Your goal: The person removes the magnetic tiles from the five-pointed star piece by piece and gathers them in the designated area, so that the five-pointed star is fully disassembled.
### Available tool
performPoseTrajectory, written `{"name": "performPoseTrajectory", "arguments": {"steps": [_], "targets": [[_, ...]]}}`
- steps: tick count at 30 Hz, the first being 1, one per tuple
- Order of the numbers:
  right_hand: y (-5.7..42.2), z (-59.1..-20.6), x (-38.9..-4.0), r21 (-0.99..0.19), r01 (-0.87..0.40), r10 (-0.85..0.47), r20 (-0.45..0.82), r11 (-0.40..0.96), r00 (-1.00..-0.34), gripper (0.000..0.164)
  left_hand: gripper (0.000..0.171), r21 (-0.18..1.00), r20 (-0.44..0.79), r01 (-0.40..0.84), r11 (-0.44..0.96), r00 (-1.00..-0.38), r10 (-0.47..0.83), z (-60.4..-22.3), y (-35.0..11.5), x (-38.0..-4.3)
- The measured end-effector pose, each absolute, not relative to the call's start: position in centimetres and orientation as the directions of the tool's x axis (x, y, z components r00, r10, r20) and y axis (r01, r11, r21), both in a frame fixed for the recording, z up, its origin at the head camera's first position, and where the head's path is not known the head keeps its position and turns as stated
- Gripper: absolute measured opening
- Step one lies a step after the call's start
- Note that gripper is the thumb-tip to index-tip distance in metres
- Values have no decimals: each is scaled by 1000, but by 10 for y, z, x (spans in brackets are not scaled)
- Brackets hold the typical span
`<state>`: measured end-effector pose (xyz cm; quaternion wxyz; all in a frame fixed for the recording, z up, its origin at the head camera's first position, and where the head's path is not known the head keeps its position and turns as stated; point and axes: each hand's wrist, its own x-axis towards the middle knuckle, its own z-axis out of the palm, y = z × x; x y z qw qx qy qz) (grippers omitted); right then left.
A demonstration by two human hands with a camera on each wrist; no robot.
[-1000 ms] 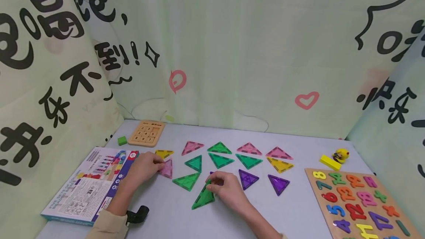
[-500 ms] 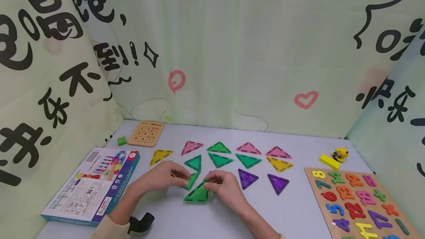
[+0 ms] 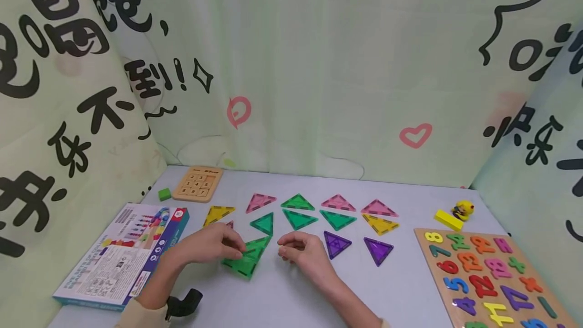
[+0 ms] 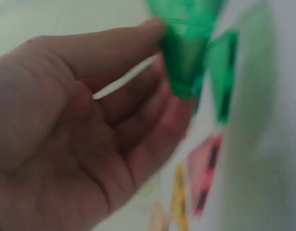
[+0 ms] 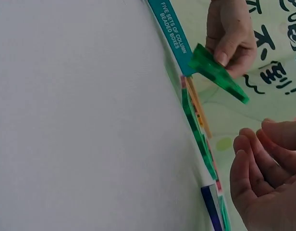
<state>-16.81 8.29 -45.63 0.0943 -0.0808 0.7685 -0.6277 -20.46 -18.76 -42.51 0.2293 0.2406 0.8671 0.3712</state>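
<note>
My left hand (image 3: 210,243) pinches a green triangular magnetic tile (image 3: 240,266) between thumb and fingers; it is raised off the table in the right wrist view. In the head view this tile overlaps another green tile (image 3: 262,243) lying behind it. A pink tile (image 3: 230,224) shows only a small part past the left fingers, with a yellow tile (image 3: 217,214) beyond. My right hand (image 3: 307,254) hovers just right of the green tiles, fingers loosely bent and holding nothing; the right wrist view shows that hand (image 5: 268,178) with no tile in it.
Pink, green, yellow and purple (image 3: 378,251) triangles lie in rows. A boxed set (image 3: 118,252) is at the left, a wooden number puzzle (image 3: 198,184) and green block (image 3: 164,194) behind it. A number board (image 3: 483,272), yellow block (image 3: 448,219) and small yellow figure (image 3: 463,209) sit right.
The left hand has left the pink tile and now holds the green tile that the right hand was holding. That tile has moved left; the right hand has let go of it.
</note>
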Motion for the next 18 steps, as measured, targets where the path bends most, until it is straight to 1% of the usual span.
{"name": "performPoseTrajectory", "arguments": {"steps": [5, 10, 18], "targets": [[91, -455, -168, -973, -3, -258, -58, 232, -964, 21, 8, 725, -282, 210, 656, -778, 561, -421, -219, -205], [100, -451, -168, -970, 6, -255, -69, 242, -965, 21, 7, 712, -315, 185, 678, -778, 543, -426, -229, -208], [120, -448, -167, -960, 25, -169, -75, 280, -983, 19, 2, 612, -323, 131, 780, -858, 399, -432, -228, -207]]}}
